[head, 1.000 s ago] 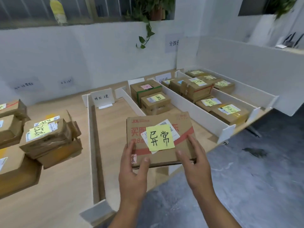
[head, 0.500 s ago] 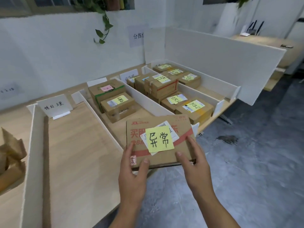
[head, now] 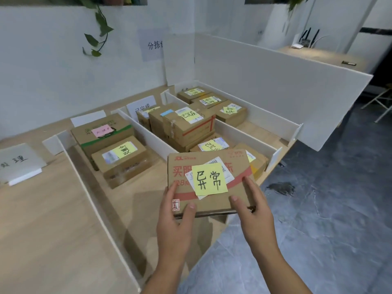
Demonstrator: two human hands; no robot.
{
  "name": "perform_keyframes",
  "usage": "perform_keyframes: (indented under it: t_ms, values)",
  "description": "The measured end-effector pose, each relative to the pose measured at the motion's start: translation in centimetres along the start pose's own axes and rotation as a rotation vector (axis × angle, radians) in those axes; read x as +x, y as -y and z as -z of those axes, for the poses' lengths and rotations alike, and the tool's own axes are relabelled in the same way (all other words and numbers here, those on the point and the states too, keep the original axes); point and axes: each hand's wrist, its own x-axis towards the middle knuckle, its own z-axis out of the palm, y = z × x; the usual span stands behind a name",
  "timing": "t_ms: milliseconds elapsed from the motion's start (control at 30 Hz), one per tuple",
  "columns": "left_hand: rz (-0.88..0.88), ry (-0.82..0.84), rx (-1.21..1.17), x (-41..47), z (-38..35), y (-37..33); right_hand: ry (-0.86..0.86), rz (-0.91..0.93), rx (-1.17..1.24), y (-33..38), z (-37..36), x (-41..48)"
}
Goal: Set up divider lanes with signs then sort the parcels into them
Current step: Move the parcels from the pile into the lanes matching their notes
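- While the flat brown cardboard parcel (head: 212,201) is held level above the near edge of the light wooden counter (head: 42,230), it is gripped at its two near corners: the left hand (head: 176,225) has its thumb on top and its fingers hidden underneath, and the right hand (head: 252,211) pinches likewise, thumb on top, fingers along the side edge.
- Both grips are best retained until set-down, since so wide and thin a box could tip if one corner were released.
- The square yellow sticky note (head: 209,179) on the lid should be matched with a lane sign before anything is lowered.
- Just beyond, the lane of stacked brown boxes (head: 186,128) is marked by a white paper sign (head: 141,107) whose writing appears to differ from the note, so it is probably to be passed over.
- Farther right, the last lane beside the white divider board (head: 237,132) holds three flat brown parcels with yellow notes (head: 209,100); their writing is too small to be read with certainty.
- If they match, the parcel should be lifted over the dividers, not slid against them, and laid flat in that lane's free near end, note upward.
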Motion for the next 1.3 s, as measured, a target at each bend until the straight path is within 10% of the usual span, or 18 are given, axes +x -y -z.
perform_keyframes:
  t_ms: [1300]
  values:
    - [0.128, -0.115, 0.121, 22.3, -46.2, -1.0, 0.171, 0.028, -0.168, -10.1, 19.9, 49.6]
